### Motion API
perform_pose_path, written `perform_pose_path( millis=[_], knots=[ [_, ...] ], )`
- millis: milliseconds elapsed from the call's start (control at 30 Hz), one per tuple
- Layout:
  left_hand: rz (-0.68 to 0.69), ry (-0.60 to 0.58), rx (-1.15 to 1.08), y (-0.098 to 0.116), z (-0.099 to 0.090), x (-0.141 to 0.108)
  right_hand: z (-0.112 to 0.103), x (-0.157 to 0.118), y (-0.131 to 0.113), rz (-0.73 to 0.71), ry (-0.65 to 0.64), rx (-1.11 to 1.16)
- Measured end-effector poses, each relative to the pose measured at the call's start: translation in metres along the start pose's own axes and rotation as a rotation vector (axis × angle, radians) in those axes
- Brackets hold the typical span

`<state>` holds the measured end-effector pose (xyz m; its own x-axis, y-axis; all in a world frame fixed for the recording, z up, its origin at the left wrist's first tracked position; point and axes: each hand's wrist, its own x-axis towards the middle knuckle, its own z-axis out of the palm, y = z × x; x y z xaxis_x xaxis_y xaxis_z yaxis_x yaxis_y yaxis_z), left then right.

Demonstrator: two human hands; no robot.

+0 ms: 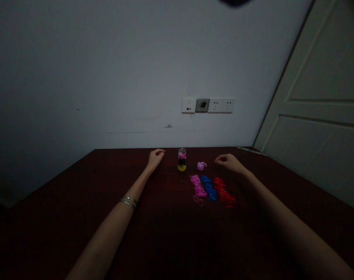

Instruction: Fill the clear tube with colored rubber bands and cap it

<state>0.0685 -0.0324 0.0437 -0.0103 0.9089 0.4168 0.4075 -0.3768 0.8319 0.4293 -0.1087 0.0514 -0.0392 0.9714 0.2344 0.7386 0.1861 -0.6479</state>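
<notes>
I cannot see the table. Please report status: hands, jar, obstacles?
Left hand and right hand loosely curled, holding nothing. Jar upright between them. Pink lid beside jar.

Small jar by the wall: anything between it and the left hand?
Nothing visible. The left hand rests on the table, apart from the small jar, with only bare tabletop between them. The pink lid and band piles lie on the jar's other side.

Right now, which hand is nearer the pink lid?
Right. The right hand rests just to the right of the pink lid; the left hand lies farther left, beyond the small jar.
</notes>
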Motion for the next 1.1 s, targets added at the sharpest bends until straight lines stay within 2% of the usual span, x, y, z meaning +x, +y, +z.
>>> perform_pose_path(
  millis=[100,133,200,300,367,433,500,567,733,900,1100],
  knots=[
    [0.139,0.044,-0.037,0.048,-0.009,0.000,0.004,-0.011,0.026,0.057,0.047,0.030],
    [0.204,0.021,-0.039,0.065,-0.010,-0.003,0.006,-0.014,0.033,0.063,0.075,0.037],
    [0.314,-0.095,-0.034,0.099,-0.011,-0.014,0.010,-0.017,0.044,0.077,0.140,0.052],
    [0.364,-0.461,0.015,0.136,-0.004,-0.041,0.016,-0.020,0.055,0.108,0.225,0.085],
    [0.404,-0.754,0.091,0.146,0.007,-0.060,0.018,-0.022,0.058,0.126,0.254,0.104],
    [0.495,-0.903,0.189,0.145,0.021,-0.075,0.020,-0.023,0.058,0.122,0.263,0.106],
    [0.573,-0.972,0.309,0.136,0.037,-0.085,0.021,-0.024,0.057,0.095,0.260,0.086],
    [0.590,-1.011,0.393,0.124,0.050,-0.090,0.021,-0.024,0.056,0.078,0.251,0.059],
    [0.549,-0.994,0.415,0.104,0.066,-0.095,0.021,-0.025,0.055,0.099,0.228,0.034],
    [0.557,-0.986,0.552,0.100,0.068,-0.097,0.021,-0.026,0.055,0.101,0.222,0.014],
    [0.558,-1.002,0.561,0.097,0.070,-0.096,0.023,-0.025,0.058,0.089,0.233,0.006]
  ],
)
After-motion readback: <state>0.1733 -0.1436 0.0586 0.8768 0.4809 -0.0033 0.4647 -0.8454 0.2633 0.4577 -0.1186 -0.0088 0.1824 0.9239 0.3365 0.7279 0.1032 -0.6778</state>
